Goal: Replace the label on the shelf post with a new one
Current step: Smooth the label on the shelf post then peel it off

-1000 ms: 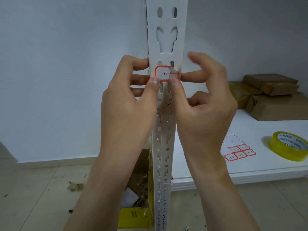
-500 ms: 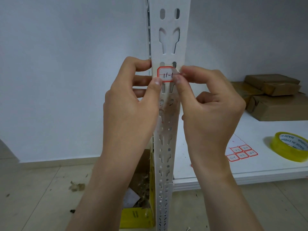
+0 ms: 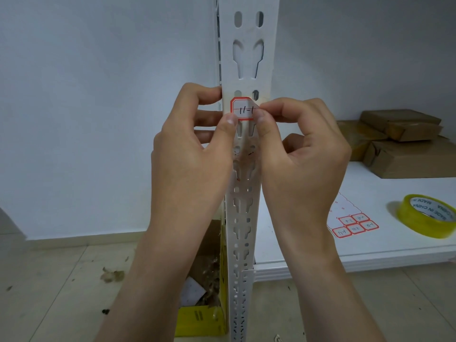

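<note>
A white slotted shelf post [image 3: 248, 60] runs up the middle of the view. On it sits a red-bordered white label [image 3: 243, 110] with handwritten marks. My left hand [image 3: 195, 154] wraps the post from the left, its thumb pressing just under the label's lower left corner. My right hand [image 3: 303, 154] pinches the label's right edge between thumb and forefinger; that upper right corner looks lifted off the post. A sheet of spare red-bordered labels [image 3: 352, 223] lies on the white shelf [image 3: 385, 245] to the right.
A roll of yellow tape [image 3: 428, 215] lies at the shelf's right edge. Brown wrapped parcels [image 3: 404, 141] are stacked at the back of the shelf. Below the post on the tiled floor stands a yellow box [image 3: 202, 314] of scraps, with debris around it.
My right hand's spread fingers have closed into a pinch on the label's right edge. The left hand has stayed on the post.
</note>
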Action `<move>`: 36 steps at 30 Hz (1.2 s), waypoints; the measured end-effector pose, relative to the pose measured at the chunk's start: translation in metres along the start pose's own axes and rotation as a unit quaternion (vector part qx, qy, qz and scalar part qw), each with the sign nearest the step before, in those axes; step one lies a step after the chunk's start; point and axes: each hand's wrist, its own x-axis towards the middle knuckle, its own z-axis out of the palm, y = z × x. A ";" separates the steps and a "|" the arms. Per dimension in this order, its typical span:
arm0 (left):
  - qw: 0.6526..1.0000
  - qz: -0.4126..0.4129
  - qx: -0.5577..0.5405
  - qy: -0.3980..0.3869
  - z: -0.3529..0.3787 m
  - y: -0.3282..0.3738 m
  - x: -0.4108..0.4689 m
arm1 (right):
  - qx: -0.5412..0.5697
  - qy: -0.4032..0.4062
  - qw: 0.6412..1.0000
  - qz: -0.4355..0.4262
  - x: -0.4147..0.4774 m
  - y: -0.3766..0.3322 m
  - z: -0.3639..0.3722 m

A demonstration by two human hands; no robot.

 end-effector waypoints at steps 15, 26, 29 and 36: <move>1.000 0.000 0.002 0.003 0.000 0.000 -0.001 | -0.004 -0.007 1.000 0.003 -0.001 -0.003 -0.002; 1.000 -0.004 -0.004 0.003 0.000 0.001 -0.001 | -0.010 -0.008 1.000 -0.001 -0.001 -0.003 -0.005; 1.000 -0.004 -0.005 0.004 0.000 0.001 -0.001 | -0.008 -0.011 1.000 0.000 0.000 -0.003 -0.005; 1.000 -0.010 -0.015 0.002 -0.001 0.002 -0.001 | -0.005 -0.015 1.000 0.000 0.001 -0.005 -0.006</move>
